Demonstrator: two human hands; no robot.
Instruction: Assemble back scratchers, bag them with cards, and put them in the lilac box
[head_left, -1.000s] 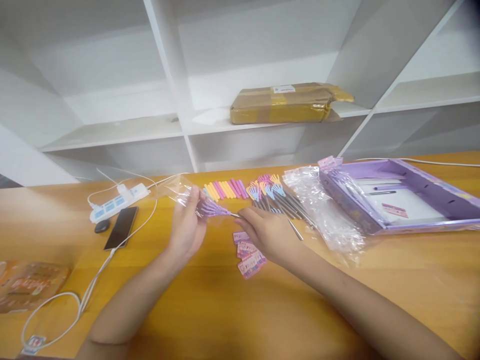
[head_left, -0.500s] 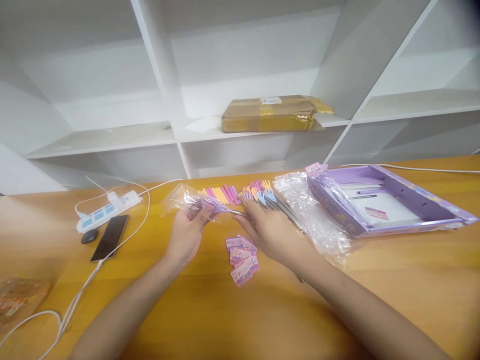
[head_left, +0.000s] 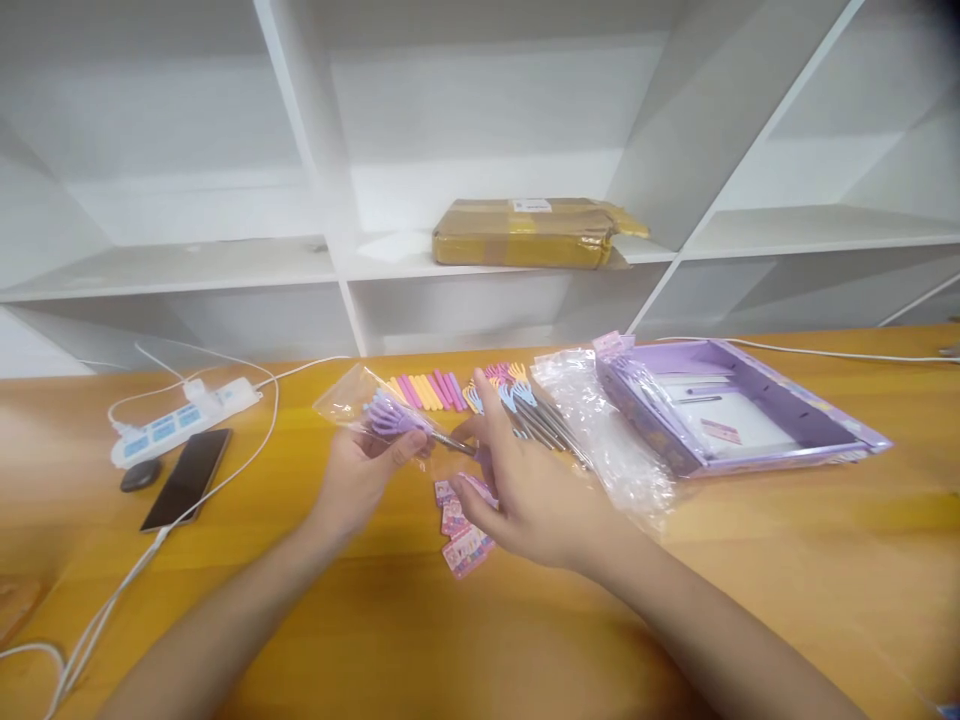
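Note:
My left hand (head_left: 364, 470) is closed on a purple hand-shaped back scratcher (head_left: 390, 415), whose head lies inside a clear plastic bag (head_left: 346, 395). Its metal rod points right, to my right hand (head_left: 525, 480). There the index finger sticks up and the thumb is spread away, while other fingers curl at the rod's end, with a bit of purple between them. Small pink printed cards (head_left: 466, 550) lie below, partly covered by my right hand. Behind are a row of coloured sticks (head_left: 427, 390) and several more back scratchers (head_left: 544, 415) with yellow, blue and pink heads.
A pile of clear plastic bags (head_left: 622, 450) leans against a purple open box (head_left: 787, 463) on the right. On the left lie a power strip (head_left: 187, 420), a phone (head_left: 187, 480), a mouse (head_left: 141, 475) and white cables. A taped carton (head_left: 525, 235) sits on the shelf.
The right hand has shifted slightly down, with its index finger lifted and its thumb spread. More of the rod shows between the hands. The view has shifted slightly.

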